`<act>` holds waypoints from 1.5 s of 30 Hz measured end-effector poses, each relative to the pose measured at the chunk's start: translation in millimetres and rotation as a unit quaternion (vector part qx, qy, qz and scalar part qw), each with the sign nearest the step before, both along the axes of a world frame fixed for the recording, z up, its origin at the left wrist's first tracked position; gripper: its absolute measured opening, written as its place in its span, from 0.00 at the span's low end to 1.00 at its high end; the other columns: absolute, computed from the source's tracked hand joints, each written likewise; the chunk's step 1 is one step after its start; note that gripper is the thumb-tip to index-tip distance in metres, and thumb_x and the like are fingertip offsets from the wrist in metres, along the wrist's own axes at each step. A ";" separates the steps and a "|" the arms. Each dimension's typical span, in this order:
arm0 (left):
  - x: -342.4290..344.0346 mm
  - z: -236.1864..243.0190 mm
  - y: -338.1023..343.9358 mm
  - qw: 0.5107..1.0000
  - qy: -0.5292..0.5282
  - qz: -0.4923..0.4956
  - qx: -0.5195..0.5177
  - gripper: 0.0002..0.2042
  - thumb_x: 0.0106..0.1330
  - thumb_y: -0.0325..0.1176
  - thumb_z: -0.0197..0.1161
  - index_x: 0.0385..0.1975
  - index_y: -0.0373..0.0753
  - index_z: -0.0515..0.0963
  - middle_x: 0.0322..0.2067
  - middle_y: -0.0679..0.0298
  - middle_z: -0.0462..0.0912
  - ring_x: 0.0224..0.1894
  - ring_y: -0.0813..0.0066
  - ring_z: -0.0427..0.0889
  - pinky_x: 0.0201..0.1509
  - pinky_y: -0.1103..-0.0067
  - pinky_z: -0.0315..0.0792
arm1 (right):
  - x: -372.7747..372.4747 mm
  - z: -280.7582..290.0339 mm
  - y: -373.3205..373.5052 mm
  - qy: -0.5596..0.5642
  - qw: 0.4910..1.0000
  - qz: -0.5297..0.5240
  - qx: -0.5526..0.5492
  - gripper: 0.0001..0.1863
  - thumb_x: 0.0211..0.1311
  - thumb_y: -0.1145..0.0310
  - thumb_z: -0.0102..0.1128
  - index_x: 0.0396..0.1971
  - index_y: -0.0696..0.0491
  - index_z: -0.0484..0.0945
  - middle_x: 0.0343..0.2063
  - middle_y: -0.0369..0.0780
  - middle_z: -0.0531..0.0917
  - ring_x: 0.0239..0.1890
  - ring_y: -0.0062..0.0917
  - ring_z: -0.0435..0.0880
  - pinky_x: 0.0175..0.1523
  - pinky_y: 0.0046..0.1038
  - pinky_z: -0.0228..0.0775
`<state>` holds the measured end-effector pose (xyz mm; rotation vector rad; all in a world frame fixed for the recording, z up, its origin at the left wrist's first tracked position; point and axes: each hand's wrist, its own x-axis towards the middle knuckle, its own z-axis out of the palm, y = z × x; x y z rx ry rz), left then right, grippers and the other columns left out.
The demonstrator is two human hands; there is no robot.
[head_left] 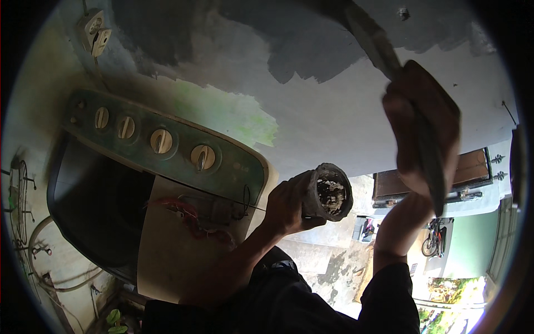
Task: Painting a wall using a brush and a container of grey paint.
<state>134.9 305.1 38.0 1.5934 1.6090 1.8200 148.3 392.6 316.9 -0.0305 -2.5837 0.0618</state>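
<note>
My left hand point(285, 203) is wrapped round a small, grime-crusted can point(311, 195), its open mouth tilted toward me. Dark paint and pale, flaky residue coat its inside. Up on the right, my right hand point(425, 125) is closed round a long, flat paintbrush point(381, 47). Its dark head reaches up to the wall and is blurred and cut off by the shadowed top of the view; the handle end points down below my fist. The wall point(328, 125) carries dark grey paint patches with ragged lower edges over a paler coat.
A twin-tub washing machine point(167, 147) with several knobs stands at the left, one tub open. A red cord point(192, 214) lies on its lid. A wall socket point(95, 30) is at upper left, with a hose point(72, 284) below. A bicycle point(433, 242) stands far right.
</note>
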 end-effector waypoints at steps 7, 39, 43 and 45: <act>-0.2 -20.4 -7.0 0.999 0.019 0.045 0.010 0.54 0.34 0.49 0.83 0.65 0.34 0.62 0.56 0.52 0.76 0.52 0.55 0.80 0.54 0.65 0.75 | -51.4 -94.6 15.6 -0.130 0.985 0.104 -0.038 0.04 0.56 0.77 0.66 0.30 0.60 0.80 0.26 0.44 0.80 0.24 0.34 0.77 0.29 0.35 0.68; -9.8 -7.6 -7.5 0.997 -0.018 0.053 0.046 0.53 0.40 0.52 0.80 0.65 0.31 0.61 0.58 0.52 0.74 0.48 0.59 0.81 0.52 0.68 0.74 | -112.8 -76.0 10.9 -0.140 0.982 0.124 0.016 0.10 0.62 0.76 0.64 0.42 0.62 0.79 0.41 0.43 0.84 0.36 0.32 0.86 0.40 0.27 0.81; -10.7 -9.4 -8.4 0.998 -0.037 0.044 0.028 0.55 0.35 0.50 0.83 0.65 0.33 0.61 0.58 0.50 0.75 0.52 0.54 0.80 0.55 0.65 0.75 | -122.3 -79.9 -6.8 -0.206 0.966 0.145 -0.054 0.13 0.62 0.74 0.66 0.45 0.60 0.78 0.41 0.43 0.83 0.37 0.31 0.85 0.42 0.27 0.81; -10.7 -8.5 -7.6 0.998 -0.038 0.041 0.024 0.55 0.35 0.50 0.83 0.65 0.32 0.61 0.58 0.51 0.75 0.51 0.54 0.80 0.55 0.65 0.75 | -139.6 -107.9 2.2 -0.259 0.946 0.192 0.021 0.18 0.60 0.74 0.67 0.49 0.61 0.77 0.44 0.44 0.83 0.39 0.33 0.85 0.43 0.31 0.79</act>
